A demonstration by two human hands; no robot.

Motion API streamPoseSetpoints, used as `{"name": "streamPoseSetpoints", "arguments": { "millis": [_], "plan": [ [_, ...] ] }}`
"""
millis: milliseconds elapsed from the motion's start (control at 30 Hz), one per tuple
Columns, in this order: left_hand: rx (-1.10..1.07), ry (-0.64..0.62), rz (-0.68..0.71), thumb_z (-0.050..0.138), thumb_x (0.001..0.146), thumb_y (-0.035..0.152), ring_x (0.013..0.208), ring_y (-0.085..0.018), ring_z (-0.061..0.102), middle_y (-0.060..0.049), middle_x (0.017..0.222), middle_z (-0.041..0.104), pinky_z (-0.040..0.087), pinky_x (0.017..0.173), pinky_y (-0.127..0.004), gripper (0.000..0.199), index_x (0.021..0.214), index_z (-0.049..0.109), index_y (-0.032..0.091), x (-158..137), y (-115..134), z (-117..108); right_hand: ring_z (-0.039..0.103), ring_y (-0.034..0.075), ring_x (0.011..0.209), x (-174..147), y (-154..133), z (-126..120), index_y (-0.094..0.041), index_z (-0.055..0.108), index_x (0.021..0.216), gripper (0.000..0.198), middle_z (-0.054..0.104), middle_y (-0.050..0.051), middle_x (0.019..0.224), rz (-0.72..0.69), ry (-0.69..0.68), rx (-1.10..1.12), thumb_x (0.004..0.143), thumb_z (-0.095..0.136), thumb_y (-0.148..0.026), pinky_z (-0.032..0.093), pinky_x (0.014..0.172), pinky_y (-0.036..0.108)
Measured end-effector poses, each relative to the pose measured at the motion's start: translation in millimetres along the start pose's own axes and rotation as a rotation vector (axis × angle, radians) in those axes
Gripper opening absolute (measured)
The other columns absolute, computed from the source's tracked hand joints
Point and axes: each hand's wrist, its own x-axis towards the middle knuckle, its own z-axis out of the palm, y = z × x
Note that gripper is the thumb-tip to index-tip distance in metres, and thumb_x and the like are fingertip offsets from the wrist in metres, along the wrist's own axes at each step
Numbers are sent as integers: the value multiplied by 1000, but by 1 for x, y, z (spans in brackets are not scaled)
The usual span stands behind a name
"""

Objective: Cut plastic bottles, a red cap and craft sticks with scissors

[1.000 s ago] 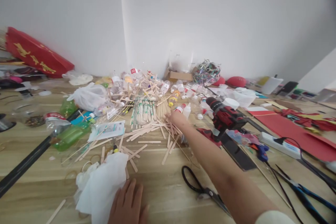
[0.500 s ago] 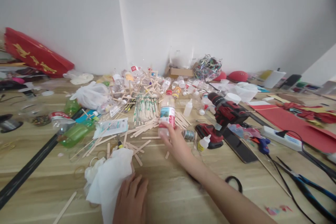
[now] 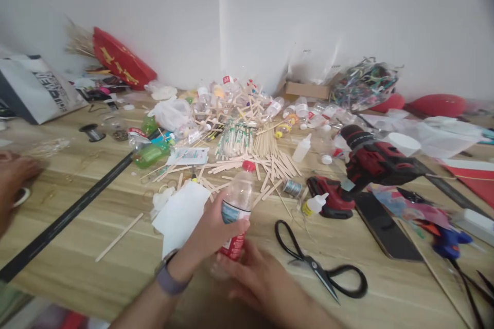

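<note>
A clear plastic bottle (image 3: 242, 190) with a red cap and a blue, white and red label leans slightly in front of me. My left hand (image 3: 216, 231), with a dark band at the wrist, is wrapped round its label. Lower down, my right hand (image 3: 266, 272) grips the bottle near its base, its fingers somewhat blurred and partly hidden. White paper sheets (image 3: 183, 213) lie left of my left hand. To the right of my right hand are black-handled scissors (image 3: 314, 264).
Wooden sticks (image 3: 274, 167) and bottles are heaped behind. A red cordless drill (image 3: 363, 159), a phone (image 3: 388, 226) and a glue bottle (image 3: 314, 204) lie to the right. A black strip (image 3: 73, 211) crosses the left side, near another person's hand (image 3: 15, 177).
The bottle has come nearer to me, away from the stick pile. My left hand has left the paper and taken hold of the bottle. The view has swung left, bringing another person's hand in.
</note>
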Motion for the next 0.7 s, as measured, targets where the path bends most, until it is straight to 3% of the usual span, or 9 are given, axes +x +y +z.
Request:
{"name": "streamPoseSetpoints", "arguments": {
  "millis": [67, 100, 200, 267, 367, 467, 600, 700],
  "plan": [
    [38, -80, 14, 66, 79, 34, 111, -29, 65, -9, 113, 72, 51, 97, -42, 60, 134, 52, 16, 2, 5, -2, 72, 25, 80, -10, 12, -8, -37, 43, 149, 60, 70, 12, 115, -23, 107, 40, 92, 63, -38, 60, 68, 37],
    [69, -103, 27, 67, 78, 35, 110, -28, 65, -8, 113, 72, 51, 96, -41, 61, 134, 52, 17, 2, 5, -2, 70, 22, 72, -14, 18, -13, -35, 42, 149, 54, 73, 9, 105, 32, 208, 87, 96, 56, -39, 58, 64, 34],
    [223, -149, 57, 68, 77, 34, 108, -29, 66, -9, 115, 72, 52, 94, -41, 64, 136, 51, 17, -8, 4, 0, 61, 17, 58, -20, 35, -30, -25, 50, 139, 44, 70, 5, 86, 343, 519, 259, 100, 45, -43, 51, 55, 29],
    [350, -200, 108, 67, 75, 28, 107, -30, 68, -10, 119, 71, 53, 93, -41, 67, 139, 50, 20, -18, 3, 6, 57, 16, 54, -17, 43, -39, -19, 51, 135, 51, 66, 4, 81, 457, 592, 387, 95, 50, -50, 46, 50, 28],
    [515, -288, 199, 63, 73, 23, 113, -32, 66, -12, 129, 67, 51, 96, -43, 71, 142, 48, 20, -32, 2, 16, 50, 15, 52, -13, 49, -45, -19, 62, 108, 40, 55, -2, 63, 555, 603, 556, 92, 52, -55, 39, 48, 26],
    [600, -348, 246, 61, 71, 23, 118, -35, 63, -13, 132, 66, 49, 99, -46, 71, 141, 48, 20, -39, 3, 19, 41, 12, 50, -13, 51, -40, -22, 55, 72, 38, 45, -4, 55, 597, 571, 619, 93, 52, -53, 32, 47, 24],
    [471, -500, 157, 65, 69, 25, 114, -33, 65, -11, 129, 67, 51, 95, -43, 77, 144, 46, 23, -30, 9, 10, 39, 11, 49, -17, 50, -33, -22, 51, 70, 42, 44, -4, 55, 563, 576, 660, 95, 47, -56, 32, 47, 24],
    [262, -741, 24, 76, 63, 31, 94, -29, 69, -7, 115, 73, 53, 81, -35, 78, 138, 55, 24, -13, 9, 0, 42, 12, 51, -20, 46, -36, -21, 56, 75, 45, 50, -2, 59, 494, 582, 669, 95, 45, -60, 36, 49, 24]
  ]
}}
